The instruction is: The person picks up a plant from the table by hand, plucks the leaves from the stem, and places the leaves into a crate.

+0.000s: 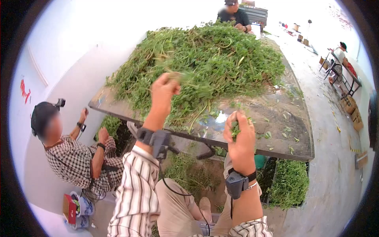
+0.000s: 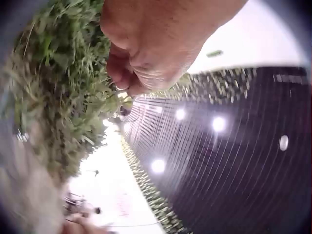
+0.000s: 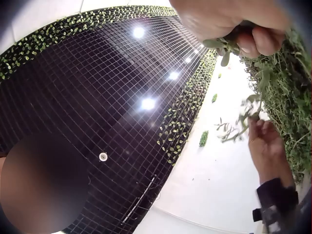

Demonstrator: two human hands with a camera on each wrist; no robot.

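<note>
My left hand (image 1: pixel 165 90) is raised over the near left side of a big heap of leafy green stems (image 1: pixel 205 59). Its fingers pinch a leafy sprig, blurred in the head view; in the right wrist view this sprig (image 3: pixel 239 122) spreads out from the fingertips. Over the table's front edge, my right hand (image 1: pixel 241 138) curls round a small bunch of green leaves (image 1: pixel 235 128). Some of these leaves (image 3: pixel 222 48) poke out from the fist in the right wrist view. Most of what this hand holds is hidden by its fingers.
The dark tabletop (image 1: pixel 276 138) carries scattered loose leaves. Below it on the right stands a crate of greens (image 1: pixel 290 183); more stems (image 1: pixel 189 170) lie by my feet. A person in a checked shirt (image 1: pixel 75 158) sits at left, another person (image 1: pixel 233 15) behind the heap.
</note>
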